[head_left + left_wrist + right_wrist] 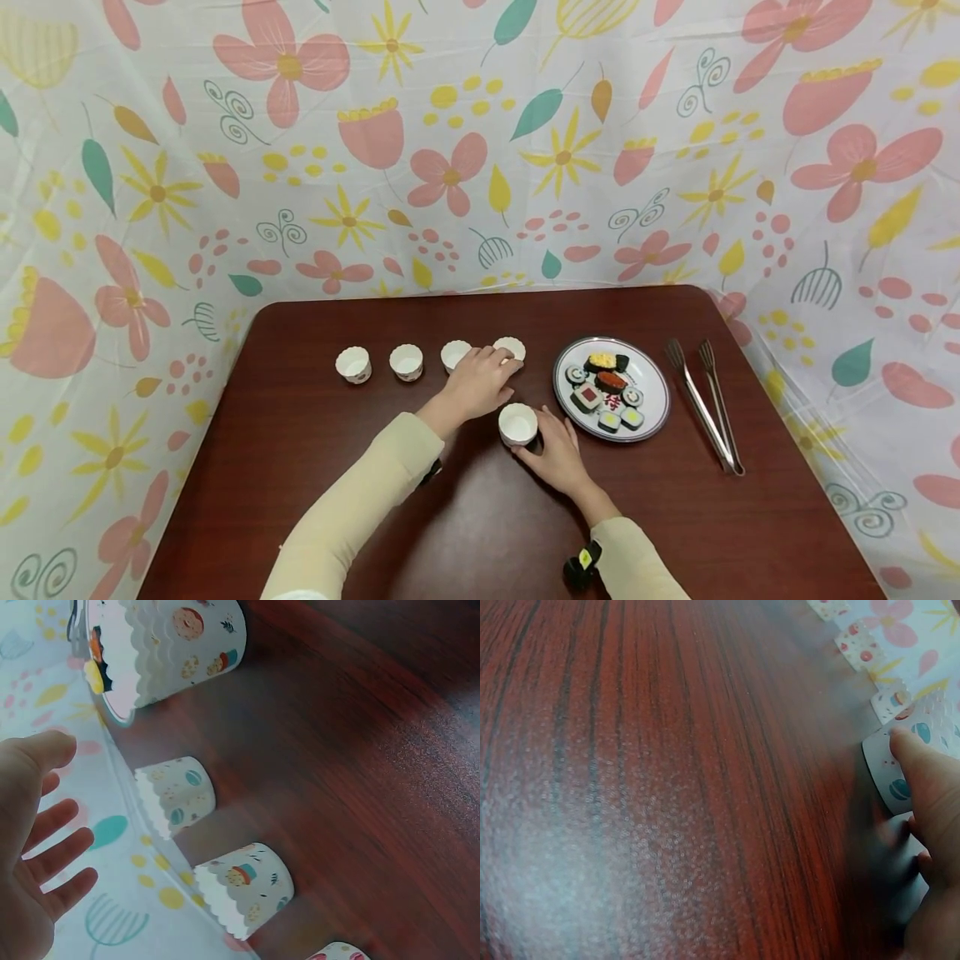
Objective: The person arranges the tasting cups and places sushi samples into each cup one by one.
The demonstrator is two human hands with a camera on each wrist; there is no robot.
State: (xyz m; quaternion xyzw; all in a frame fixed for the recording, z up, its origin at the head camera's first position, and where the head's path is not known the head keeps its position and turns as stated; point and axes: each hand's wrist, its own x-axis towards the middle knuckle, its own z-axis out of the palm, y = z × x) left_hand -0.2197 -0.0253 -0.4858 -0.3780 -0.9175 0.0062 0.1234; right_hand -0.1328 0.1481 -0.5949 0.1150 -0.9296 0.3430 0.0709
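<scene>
Cloth printed with flowers hangs behind and beside the table. Toward the right end lies the plate, with tongs just beside it, legs spread. The left hand, fingers apart and empty, hangs by the row cups, hiding part of the two rightmost from the head view; whether it touches one I cannot tell. The right hand is clamped on the near cup, upright, left of the plate and in front of the row. Sushi sits clustered on the plate.
</scene>
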